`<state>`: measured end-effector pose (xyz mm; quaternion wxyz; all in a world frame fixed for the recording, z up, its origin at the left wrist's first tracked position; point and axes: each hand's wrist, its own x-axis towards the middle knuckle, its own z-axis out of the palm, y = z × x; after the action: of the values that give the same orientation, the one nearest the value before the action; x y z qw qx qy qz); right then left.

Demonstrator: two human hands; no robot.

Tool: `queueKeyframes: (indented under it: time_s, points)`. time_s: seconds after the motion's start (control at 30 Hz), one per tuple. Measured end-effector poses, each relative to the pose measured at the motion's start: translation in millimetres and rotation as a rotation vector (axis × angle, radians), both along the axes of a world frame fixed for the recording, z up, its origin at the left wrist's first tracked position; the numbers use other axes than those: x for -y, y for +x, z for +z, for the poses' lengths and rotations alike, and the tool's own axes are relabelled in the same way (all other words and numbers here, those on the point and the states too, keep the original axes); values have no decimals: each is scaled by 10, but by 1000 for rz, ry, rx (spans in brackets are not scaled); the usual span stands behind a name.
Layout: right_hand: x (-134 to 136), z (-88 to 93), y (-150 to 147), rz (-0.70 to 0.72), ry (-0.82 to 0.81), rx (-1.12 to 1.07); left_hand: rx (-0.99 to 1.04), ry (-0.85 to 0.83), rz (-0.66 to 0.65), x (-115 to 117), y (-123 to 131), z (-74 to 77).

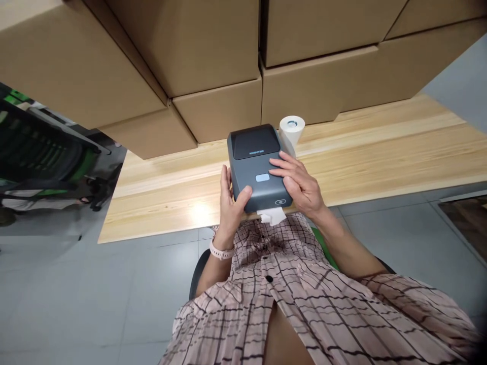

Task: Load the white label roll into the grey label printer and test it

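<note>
A dark grey label printer point(251, 170) with a glossy black window sits at the table's front edge, between my two hands. My left hand point(232, 203) holds its left side, the thumb on the front top corner and the fingers down along the side. Across the right edge of the casing, my right hand point(300, 185) grips it, fingertips resting on top near the light blue button point(262, 178). A crumpled strip of white paper point(273, 216) sticks out of the printer's front. Right behind the printer stands a white paper roll point(292, 131), partly hidden by it.
Stacked cardboard boxes point(216, 111) line the back of the wooden table point(380, 152). A dark mesh chair point(45, 147) stands on the grey floor at the left. A dark mat point(467, 223) lies at the right.
</note>
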<state>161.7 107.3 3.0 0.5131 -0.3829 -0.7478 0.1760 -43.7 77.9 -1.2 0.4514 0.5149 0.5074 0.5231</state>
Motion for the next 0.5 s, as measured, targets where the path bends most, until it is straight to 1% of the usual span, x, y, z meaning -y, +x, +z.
queueKeyframes:
  time_s: [0.2, 0.27, 0.3, 0.33, 0.4, 0.43, 0.47, 0.5]
  points:
    - [14, -52, -27, -58, -18, 11, 0, 59, 9, -4, 34, 39]
    - [9, -65, -35, -61, -19, 12, -20, 61, 13, 48, 39, 44]
    - [5, -67, -39, -56, -17, 8, -32, 62, 39, 105, 38, 31]
    - [3, -67, -42, -51, -13, 3, -37, 78, 108, 184, 36, 6]
    - [1, -64, -49, -45, -9, -1, -32, 122, 314, 391, 31, -73]
    - [2, -61, -54, -47, -11, 0, -8, 162, 457, 502, 32, -115]
    - [4, -59, -58, -51, -12, 0, 12, 135, 464, 603, 37, -149]
    - [7, -58, -63, -55, -11, -2, 29, 45, 350, 685, 48, -167]
